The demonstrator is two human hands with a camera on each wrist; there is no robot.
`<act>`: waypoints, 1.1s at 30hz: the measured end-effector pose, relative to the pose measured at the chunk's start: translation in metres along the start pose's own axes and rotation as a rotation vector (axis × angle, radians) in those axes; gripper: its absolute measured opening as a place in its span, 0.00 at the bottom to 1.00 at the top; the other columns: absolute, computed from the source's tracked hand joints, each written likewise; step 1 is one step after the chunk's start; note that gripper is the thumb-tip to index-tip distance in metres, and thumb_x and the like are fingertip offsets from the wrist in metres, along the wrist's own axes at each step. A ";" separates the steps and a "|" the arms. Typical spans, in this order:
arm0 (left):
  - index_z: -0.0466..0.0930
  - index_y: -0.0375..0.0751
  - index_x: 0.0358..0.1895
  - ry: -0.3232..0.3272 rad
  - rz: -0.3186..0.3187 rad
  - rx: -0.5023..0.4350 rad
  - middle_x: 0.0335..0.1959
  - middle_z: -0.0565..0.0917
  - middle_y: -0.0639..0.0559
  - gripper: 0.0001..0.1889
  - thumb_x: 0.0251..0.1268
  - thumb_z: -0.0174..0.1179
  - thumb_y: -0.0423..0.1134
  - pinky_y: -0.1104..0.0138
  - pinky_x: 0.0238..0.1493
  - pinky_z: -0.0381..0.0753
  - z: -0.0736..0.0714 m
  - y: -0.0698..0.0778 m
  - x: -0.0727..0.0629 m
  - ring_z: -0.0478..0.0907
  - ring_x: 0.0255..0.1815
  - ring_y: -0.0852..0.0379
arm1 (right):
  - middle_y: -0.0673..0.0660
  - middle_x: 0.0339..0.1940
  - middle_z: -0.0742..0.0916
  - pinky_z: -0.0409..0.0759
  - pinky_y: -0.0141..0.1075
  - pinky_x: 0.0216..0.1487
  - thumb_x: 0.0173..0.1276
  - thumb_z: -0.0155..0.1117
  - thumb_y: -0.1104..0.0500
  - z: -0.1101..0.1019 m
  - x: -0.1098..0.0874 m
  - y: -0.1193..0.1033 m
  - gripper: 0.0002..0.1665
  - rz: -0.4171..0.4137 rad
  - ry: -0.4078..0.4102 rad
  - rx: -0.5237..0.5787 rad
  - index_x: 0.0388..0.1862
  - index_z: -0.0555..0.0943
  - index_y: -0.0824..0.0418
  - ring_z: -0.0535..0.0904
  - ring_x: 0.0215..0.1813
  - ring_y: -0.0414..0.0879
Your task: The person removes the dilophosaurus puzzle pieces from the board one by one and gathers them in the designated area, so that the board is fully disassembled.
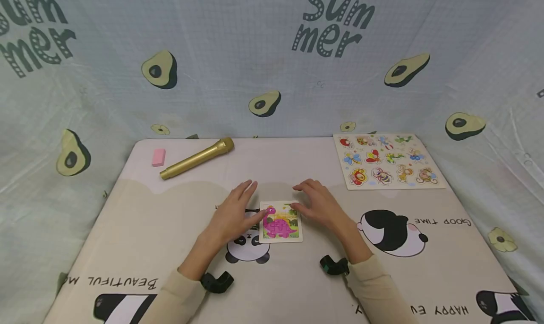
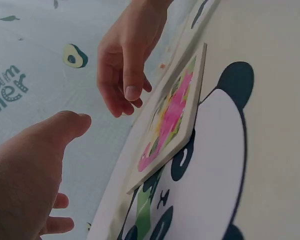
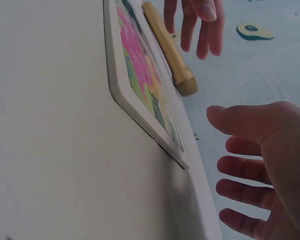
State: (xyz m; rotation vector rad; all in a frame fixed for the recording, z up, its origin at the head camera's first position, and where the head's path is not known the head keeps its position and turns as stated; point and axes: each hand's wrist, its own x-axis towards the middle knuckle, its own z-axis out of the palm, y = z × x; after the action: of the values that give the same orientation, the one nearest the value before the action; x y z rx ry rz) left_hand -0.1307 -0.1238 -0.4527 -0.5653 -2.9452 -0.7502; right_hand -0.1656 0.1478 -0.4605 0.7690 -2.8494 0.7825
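A small square puzzle (image 1: pixel 280 222) with a pink dinosaur picture in a pale frame lies flat on the table, partly over a printed panda face. My left hand (image 1: pixel 233 216) hovers at its left side, fingers extended and thumb toward the frame. Across from it, my right hand (image 1: pixel 321 205) hovers at the puzzle's upper right, fingers loosely bent. In the left wrist view the right hand (image 2: pixel 132 60) hangs above the puzzle (image 2: pixel 172 117) with nothing in its fingers. The right wrist view shows a gap between the right hand (image 3: pixel 270 165) and the puzzle (image 3: pixel 140 70).
A gold microphone (image 1: pixel 197 158) lies at the back left beside a pink eraser-like block (image 1: pixel 158 157). At the back right is a larger board (image 1: pixel 393 161) with insect and animal pictures. A printed curtain (image 1: pixel 212 40) rises behind the table (image 1: pixel 161 229).
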 end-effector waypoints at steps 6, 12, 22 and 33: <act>0.61 0.42 0.77 -0.037 0.012 -0.001 0.78 0.64 0.44 0.43 0.65 0.61 0.62 0.49 0.71 0.71 0.004 0.000 -0.006 0.64 0.77 0.44 | 0.57 0.50 0.84 0.79 0.51 0.61 0.63 0.73 0.50 0.002 -0.001 0.001 0.24 -0.014 -0.024 0.007 0.54 0.83 0.61 0.79 0.56 0.53; 0.61 0.43 0.77 -0.102 0.017 -0.025 0.79 0.63 0.46 0.44 0.64 0.62 0.62 0.50 0.71 0.72 0.011 0.000 -0.009 0.64 0.77 0.45 | 0.56 0.49 0.84 0.78 0.50 0.61 0.61 0.74 0.49 0.005 -0.001 0.002 0.23 -0.003 -0.073 0.014 0.51 0.84 0.60 0.79 0.55 0.52; 0.65 0.42 0.75 -0.158 0.077 -0.032 0.78 0.64 0.48 0.44 0.62 0.64 0.63 0.50 0.68 0.75 0.021 0.003 -0.012 0.64 0.77 0.43 | 0.53 0.48 0.84 0.78 0.48 0.62 0.60 0.75 0.48 0.007 -0.001 0.003 0.21 -0.001 -0.133 -0.008 0.47 0.85 0.57 0.79 0.54 0.50; 0.68 0.40 0.73 -0.157 0.183 0.066 0.77 0.67 0.45 0.46 0.58 0.64 0.66 0.51 0.80 0.58 0.027 0.004 -0.015 0.61 0.80 0.47 | 0.51 0.45 0.83 0.78 0.47 0.58 0.60 0.75 0.46 0.008 -0.001 0.003 0.16 0.002 -0.150 -0.022 0.40 0.86 0.54 0.77 0.51 0.48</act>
State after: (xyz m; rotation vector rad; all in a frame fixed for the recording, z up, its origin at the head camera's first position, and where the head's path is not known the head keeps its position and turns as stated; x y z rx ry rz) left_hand -0.1140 -0.1129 -0.4773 -0.9127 -2.9885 -0.6139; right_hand -0.1661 0.1465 -0.4685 0.8571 -2.9852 0.7216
